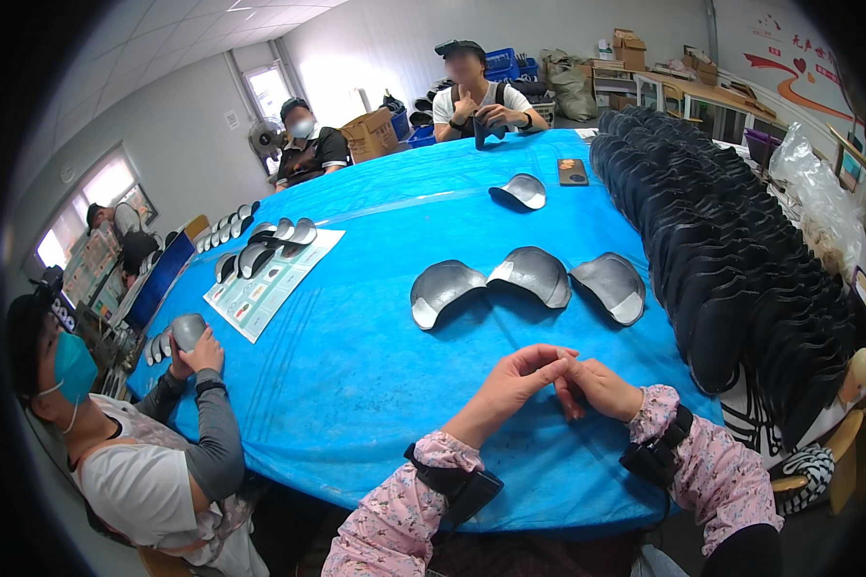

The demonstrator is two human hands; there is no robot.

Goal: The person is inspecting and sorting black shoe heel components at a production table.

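Over the blue table, near its front edge, the left hand and the right hand meet, fingertips touching; the fingers pinch together, but whether something tiny sits between them cannot be told; just past the hands lie three grey curved shoe pieces in a row, apart from the hands; a big stack of dark pieces runs along the right side; another grey piece lies farther off; on the left, a person's hands hold a grey piece; a paper sheet lies near them.
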